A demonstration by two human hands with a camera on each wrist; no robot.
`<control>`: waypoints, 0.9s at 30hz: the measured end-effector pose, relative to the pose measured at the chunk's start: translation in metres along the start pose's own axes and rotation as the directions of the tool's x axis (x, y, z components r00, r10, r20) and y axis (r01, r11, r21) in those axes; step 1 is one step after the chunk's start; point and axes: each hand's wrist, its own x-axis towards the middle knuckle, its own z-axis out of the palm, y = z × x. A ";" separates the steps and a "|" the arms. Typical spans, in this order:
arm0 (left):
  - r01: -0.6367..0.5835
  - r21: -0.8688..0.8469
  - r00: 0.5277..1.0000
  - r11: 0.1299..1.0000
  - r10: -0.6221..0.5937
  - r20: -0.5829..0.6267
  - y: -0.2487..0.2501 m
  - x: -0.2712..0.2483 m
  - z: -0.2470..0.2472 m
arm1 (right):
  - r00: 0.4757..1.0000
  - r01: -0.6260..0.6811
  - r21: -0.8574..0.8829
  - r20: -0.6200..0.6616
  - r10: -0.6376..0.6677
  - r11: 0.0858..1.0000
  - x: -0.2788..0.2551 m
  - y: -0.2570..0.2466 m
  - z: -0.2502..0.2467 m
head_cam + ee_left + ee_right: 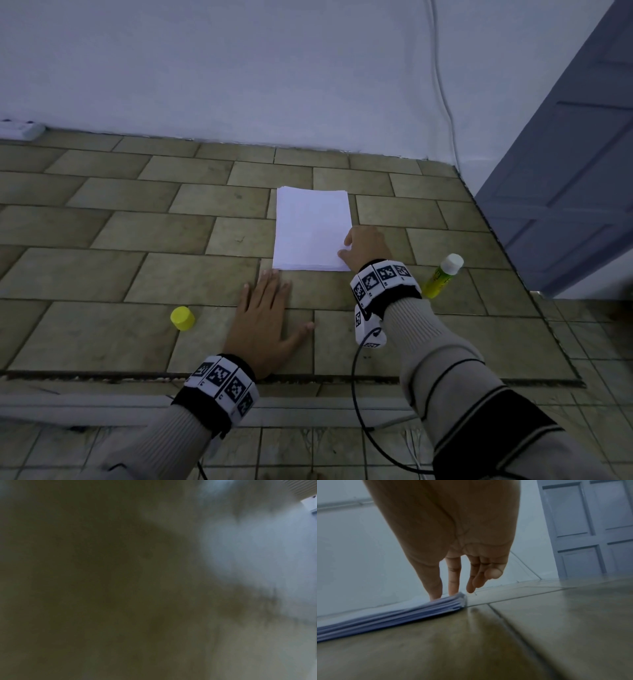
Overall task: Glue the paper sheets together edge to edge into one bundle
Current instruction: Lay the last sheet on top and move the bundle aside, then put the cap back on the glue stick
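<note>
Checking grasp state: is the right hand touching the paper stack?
Touching. The right wrist view shows the right hand's thumb and forefinger tips resting on the near right corner of the paper stack; the other fingers hang off its edge.

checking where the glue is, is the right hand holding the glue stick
No: the glue stick stands alone on the tiled floor beside the right hand, whose fingertips rest on the paper stack.
</note>
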 end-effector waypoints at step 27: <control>0.044 -0.159 0.997 0.986 -0.034 0.064 -0.001 0.003 -0.008 | 0.901 -0.285 0.477 -0.163 0.403 0.831 -0.083 0.115 -0.037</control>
